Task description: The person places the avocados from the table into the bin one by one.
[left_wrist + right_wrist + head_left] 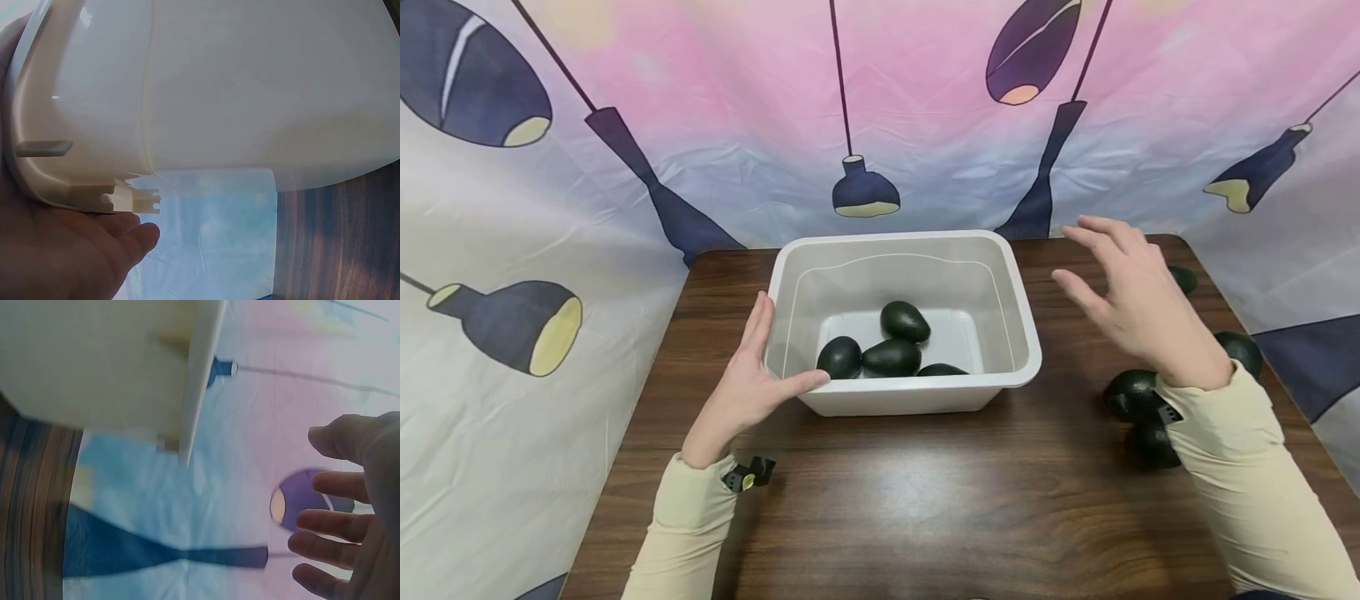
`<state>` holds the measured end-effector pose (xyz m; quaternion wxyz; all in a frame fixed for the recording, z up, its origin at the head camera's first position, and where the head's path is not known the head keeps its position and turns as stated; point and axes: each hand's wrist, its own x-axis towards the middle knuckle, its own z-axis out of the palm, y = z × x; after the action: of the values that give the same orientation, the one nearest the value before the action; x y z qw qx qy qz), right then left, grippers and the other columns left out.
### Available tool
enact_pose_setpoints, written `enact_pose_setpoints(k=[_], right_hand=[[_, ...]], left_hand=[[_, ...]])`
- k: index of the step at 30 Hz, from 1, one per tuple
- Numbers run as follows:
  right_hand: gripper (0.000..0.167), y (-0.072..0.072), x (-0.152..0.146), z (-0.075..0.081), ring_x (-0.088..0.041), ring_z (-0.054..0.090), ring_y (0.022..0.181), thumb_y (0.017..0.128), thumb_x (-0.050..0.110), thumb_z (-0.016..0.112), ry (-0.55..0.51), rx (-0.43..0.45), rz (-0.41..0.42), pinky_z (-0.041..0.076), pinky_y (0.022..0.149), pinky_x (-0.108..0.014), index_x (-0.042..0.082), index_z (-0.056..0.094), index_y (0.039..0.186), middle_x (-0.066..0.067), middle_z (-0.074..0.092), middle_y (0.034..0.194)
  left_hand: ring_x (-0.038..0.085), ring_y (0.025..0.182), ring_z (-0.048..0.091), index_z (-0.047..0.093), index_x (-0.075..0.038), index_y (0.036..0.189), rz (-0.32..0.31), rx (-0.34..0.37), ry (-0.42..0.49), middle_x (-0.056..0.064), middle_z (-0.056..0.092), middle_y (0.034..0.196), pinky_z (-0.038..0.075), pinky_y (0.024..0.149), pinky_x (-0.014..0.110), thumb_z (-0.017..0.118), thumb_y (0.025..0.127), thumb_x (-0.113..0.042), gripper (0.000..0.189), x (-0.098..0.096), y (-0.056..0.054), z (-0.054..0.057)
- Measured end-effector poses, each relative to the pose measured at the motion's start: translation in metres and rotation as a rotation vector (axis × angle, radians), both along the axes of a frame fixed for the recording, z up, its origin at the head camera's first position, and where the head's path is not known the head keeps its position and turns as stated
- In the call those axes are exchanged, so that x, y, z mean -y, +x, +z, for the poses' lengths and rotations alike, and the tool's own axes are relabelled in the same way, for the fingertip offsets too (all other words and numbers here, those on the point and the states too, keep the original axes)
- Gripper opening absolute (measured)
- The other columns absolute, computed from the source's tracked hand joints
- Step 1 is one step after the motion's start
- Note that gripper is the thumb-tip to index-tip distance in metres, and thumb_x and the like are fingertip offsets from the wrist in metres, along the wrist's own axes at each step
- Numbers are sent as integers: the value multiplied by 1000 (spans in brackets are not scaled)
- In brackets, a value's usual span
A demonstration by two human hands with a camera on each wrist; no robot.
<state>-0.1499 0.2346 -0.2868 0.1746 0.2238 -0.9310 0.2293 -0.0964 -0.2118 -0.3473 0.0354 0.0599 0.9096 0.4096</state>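
A white plastic bin (901, 397) stands on the table with several dark green avocados (891, 358) on its floor, one partly hidden by the near wall. My left hand (741, 392) rests against the bin's near left corner, its thumb along the front rim and its straight fingers against the left side. In the left wrist view that hand (69, 250) lies close under the rim. My right hand (1138, 292) hovers to the right of the bin, fingers spread and nothing held. The right wrist view shows the same hand (350, 512) apart from the bin's rim.
More avocados (1131, 394) lie on the table's right side, partly covered by my right wrist and forearm. The dark wooden table (925, 500) extends in front of the bin. Behind it hangs a cloth backdrop (760, 167) printed with lamps.
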Motion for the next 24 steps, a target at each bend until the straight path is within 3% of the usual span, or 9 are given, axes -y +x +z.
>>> enact_pose_setpoints(k=[6, 14, 24], right_hand=[[51, 2, -44, -7, -49, 33, 131, 94, 20, 64, -24, 8, -113, 20, 99, -70, -1, 50, 138, -26, 40, 144], [61, 8, -104, -32, -50, 16, 138, 103, 38, 44, -6, 215, -370, 8, 107, -68, -5, 35, 146, -31, 24, 151], [67, 9, -145, -79, -62, 16, 127, 102, 39, 44, 58, 395, -434, 14, 95, -73, -10, 31, 145, -44, 22, 140]], left_hand=[[18, 147, -1, -2, -24, 156, 0, 4, -4, -20, -11, 158, 15, 112, 60, 81, 74, -53, 121, -1, 1, 0], [19, 147, -1, -2, -23, 156, 11, -4, -7, -19, -10, 158, 16, 112, 59, 82, 73, -51, 121, 1, 2, 0], [20, 147, 0, 0, -22, 157, 9, -13, 11, -19, -8, 159, 16, 112, 59, 82, 73, -49, 121, 1, 1, 2]])
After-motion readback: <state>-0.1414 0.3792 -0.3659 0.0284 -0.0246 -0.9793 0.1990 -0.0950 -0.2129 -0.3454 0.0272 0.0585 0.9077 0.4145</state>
